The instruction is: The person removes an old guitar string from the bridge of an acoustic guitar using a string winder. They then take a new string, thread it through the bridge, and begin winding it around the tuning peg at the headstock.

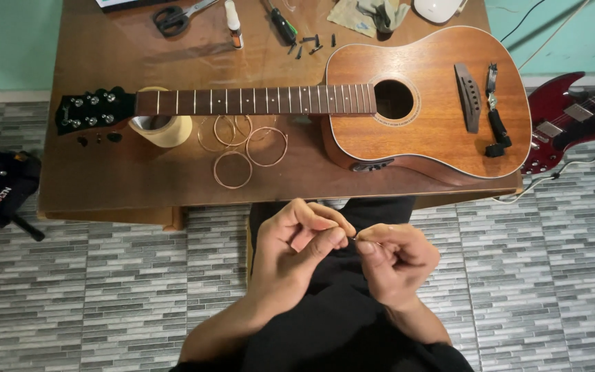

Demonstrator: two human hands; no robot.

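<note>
A thin string end pinched over the lap

The string [359, 238] is gripped between the closed fingertips of the left hand [297, 248] and right hand [395, 262], below the table [105, 186] bearing the guitar [421, 103].

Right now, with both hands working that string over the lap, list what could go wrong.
1. The left hand and right hand pinch a thin string end off the table; it may slip or prick a fingertip.
2. The loose bridge pins could roll off the table.
3. The guitar neck rests only on a tape roll, so a bump might shift it.
</note>
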